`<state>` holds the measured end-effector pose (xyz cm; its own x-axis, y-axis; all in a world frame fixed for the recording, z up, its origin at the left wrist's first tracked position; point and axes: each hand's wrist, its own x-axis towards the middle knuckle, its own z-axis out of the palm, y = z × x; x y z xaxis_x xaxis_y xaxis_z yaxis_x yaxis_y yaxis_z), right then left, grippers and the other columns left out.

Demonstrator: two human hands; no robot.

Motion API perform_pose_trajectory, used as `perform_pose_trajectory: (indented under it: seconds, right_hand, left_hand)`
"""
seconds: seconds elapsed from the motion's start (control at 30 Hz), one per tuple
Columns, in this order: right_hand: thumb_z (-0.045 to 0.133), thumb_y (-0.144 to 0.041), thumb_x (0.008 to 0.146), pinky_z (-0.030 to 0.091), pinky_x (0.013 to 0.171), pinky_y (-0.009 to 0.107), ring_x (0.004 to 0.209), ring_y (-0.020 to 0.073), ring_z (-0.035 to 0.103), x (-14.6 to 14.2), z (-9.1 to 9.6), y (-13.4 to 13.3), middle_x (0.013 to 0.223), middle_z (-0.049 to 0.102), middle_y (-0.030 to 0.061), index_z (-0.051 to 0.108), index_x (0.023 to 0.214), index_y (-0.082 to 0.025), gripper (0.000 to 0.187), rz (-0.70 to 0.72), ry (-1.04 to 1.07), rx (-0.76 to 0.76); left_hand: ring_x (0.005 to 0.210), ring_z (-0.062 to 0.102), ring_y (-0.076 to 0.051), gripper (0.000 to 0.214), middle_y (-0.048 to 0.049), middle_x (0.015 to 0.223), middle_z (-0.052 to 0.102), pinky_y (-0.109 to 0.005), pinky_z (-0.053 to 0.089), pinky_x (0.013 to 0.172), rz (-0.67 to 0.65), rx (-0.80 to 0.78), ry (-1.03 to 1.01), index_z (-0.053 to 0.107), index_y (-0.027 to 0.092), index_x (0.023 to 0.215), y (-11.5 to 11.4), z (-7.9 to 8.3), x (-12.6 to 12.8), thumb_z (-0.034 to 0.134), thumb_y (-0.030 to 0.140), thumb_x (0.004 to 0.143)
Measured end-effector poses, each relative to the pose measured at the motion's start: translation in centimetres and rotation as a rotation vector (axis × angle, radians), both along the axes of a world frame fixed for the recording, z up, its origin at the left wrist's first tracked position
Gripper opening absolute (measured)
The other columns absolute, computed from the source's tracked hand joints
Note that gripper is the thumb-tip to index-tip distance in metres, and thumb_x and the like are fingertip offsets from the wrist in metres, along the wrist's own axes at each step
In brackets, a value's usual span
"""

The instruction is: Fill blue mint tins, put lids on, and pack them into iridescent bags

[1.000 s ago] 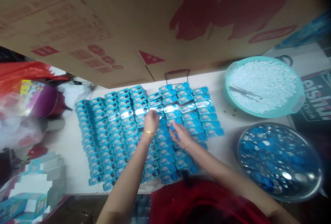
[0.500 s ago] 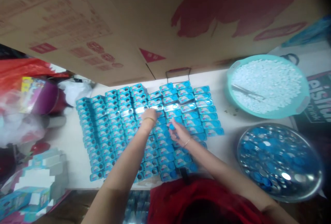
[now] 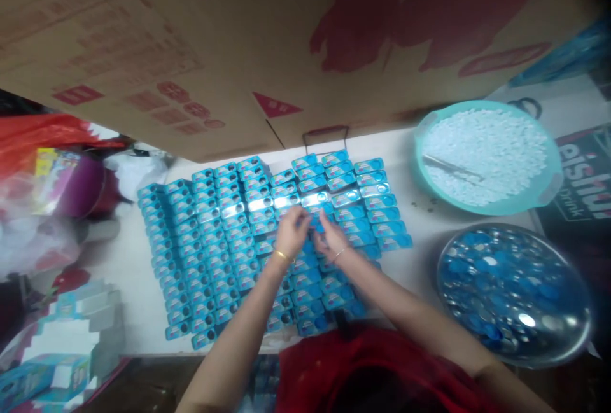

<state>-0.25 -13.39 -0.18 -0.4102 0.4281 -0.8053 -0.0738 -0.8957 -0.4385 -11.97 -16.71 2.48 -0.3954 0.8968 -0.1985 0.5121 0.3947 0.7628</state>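
Rows of small blue boxes [image 3: 243,254] with a round spot at one end cover the white table. Over the middle rows, my left hand [image 3: 292,232] has its fingers drawn together, beside my right hand; whatever is in its fingertips is blurred. My right hand [image 3: 331,236] is closed around a blue round piece [image 3: 316,224], its thumb on top. Many boxes at the left show a dark round spot, while several at the right show a blue disc there. Both forearms hide part of the front rows.
A big cardboard carton [image 3: 229,69] stands along the back. At right are a green basin [image 3: 548,200] of small white pieces with tweezers [image 3: 453,168] on them, and a metal bowl [image 3: 585,330] of blue and silver discs. Folded boxes [image 3: 71,330] lie at left.
My left hand has drawn back from the boxes toward my right hand, and its fingers now meet near the blue piece. My right hand has stayed almost in place.
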Motion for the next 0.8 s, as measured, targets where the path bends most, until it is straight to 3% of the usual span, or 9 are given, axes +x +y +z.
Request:
perform_pose_trajectory:
  seconds: [0.13,0.33,0.47,0.6,0.73,0.8]
  right_hand:
    - [0.061,-0.076,0.065,0.021,0.03,0.017,0.031,0.0044,0.032,0.1,-0.3,0.9,0.043,0.045,-0.0058,0.062,0.074,-0.017,0.06,0.018,0.048,0.04]
    - [0.058,-0.072,0.072,0.021,0.031,0.017,0.033,0.0042,0.034,0.4,-0.6,1.0,0.05,0.049,-0.0041,0.066,0.083,-0.016,0.058,0.078,0.125,0.051]
    - [0.058,-0.069,0.075,0.021,0.032,0.016,0.034,0.0041,0.033,-0.1,-0.3,1.0,0.052,0.052,-0.0052,0.063,0.1,-0.02,0.056,0.1,0.198,0.014]
    - [0.061,-0.069,0.073,0.021,0.033,0.015,0.034,0.0045,0.032,-0.2,0.3,1.4,0.051,0.052,-0.007,0.058,0.107,-0.023,0.058,0.068,0.225,-0.02]
    - [0.064,-0.071,0.068,0.02,0.032,0.015,0.032,0.0046,0.032,-0.4,0.5,1.4,0.049,0.05,-0.0078,0.056,0.104,-0.022,0.061,0.022,0.181,-0.013]
    - [0.064,-0.072,0.066,0.019,0.03,0.016,0.031,0.0046,0.033,-0.8,0.4,1.2,0.047,0.048,-0.0084,0.056,0.099,-0.021,0.061,0.004,0.143,0.015]
  left_hand:
    - [0.074,0.059,-0.016,0.008,-0.0028,0.076,0.063,-0.026,0.044,0.07,0.164,-0.29,0.266,0.056,0.02,0.086,3.2,-1.0,-3.6,0.051,0.025,0.085]
    - [0.097,0.064,-0.03,0.027,-0.0164,0.101,0.07,-0.034,0.048,0.077,-0.086,-0.763,0.449,0.067,0.017,0.09,7.4,-2.0,-6.5,0.062,0.041,0.078]
    - [0.102,0.064,-0.034,0.042,-0.0206,0.107,0.068,-0.037,0.049,0.082,-0.157,-0.892,0.501,0.069,0.014,0.095,8.3,-1.7,-6.8,0.061,0.051,0.079]
    - [0.099,0.064,-0.033,0.034,-0.0191,0.102,0.069,-0.038,0.049,0.081,-0.133,-0.793,0.523,0.069,0.013,0.096,7.2,-0.3,-6.3,0.061,0.043,0.081]
    - [0.086,0.063,-0.019,0.025,-0.0077,0.095,0.068,-0.03,0.049,0.079,-0.24,-0.313,0.13,0.065,0.019,0.103,3.8,1.2,-4.2,0.061,0.03,0.081]
    - [0.083,0.06,-0.015,0.019,-0.0041,0.092,0.065,-0.027,0.049,0.079,-0.296,-0.12,-0.087,0.066,0.02,0.096,2.1,1.3,-2.7,0.063,0.026,0.078]
